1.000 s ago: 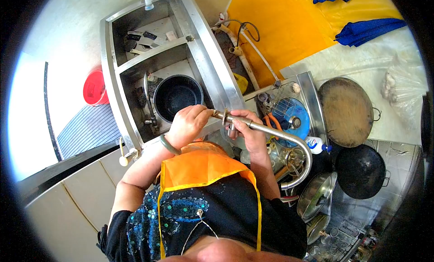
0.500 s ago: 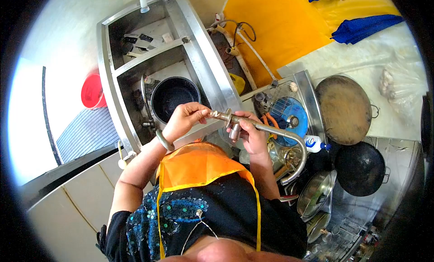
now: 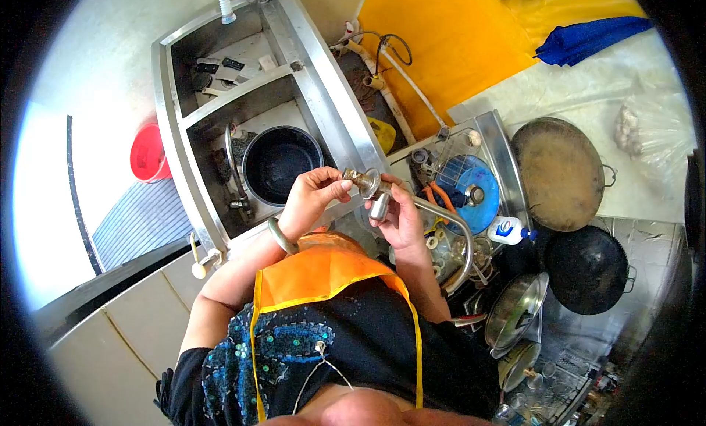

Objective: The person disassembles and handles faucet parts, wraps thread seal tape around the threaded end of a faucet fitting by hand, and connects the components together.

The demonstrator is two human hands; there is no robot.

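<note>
A metal faucet point(image 3: 462, 238) with a long curved spout lies across in front of my body. My right hand point(image 3: 401, 218) is wrapped round its body, close to the round flange and the handle. My left hand point(image 3: 316, 198), with a bracelet on its wrist, pinches at the threaded end of the faucet, thumb and forefinger on the thread tip. Behind my left hand a black pot point(image 3: 282, 165) sits in the near basin of the steel sink point(image 3: 338, 102).
A blue plate point(image 3: 478, 198) with pliers beside it, a white bottle point(image 3: 507, 230), a round board point(image 3: 557, 174) and a black pan point(image 3: 586, 270) lie to the right. A red bucket point(image 3: 149, 152) is left of the sink. White pipes point(image 3: 393, 106) stand behind the sink.
The faucet has turned in my right hand, its flange now facing more toward the camera. My left fingers have shifted along the threaded end. The view has moved slightly.
</note>
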